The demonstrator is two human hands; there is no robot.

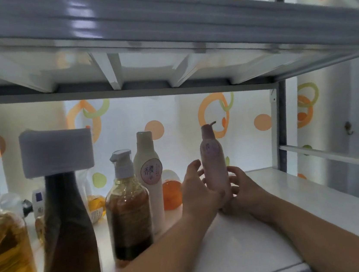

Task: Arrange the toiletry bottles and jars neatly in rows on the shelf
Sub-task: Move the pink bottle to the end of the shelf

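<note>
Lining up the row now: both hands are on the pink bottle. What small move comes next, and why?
Probably slide the pink bottle a little left, beside the white bottle. The left hand and right hand hold it upright, with a gap between it and the white bottle; closing the gap would extend the row.

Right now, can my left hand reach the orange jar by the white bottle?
Probably yes: the orange jar sits just beside your left hand, nothing between them, though that hand touches the pink bottle.
</note>
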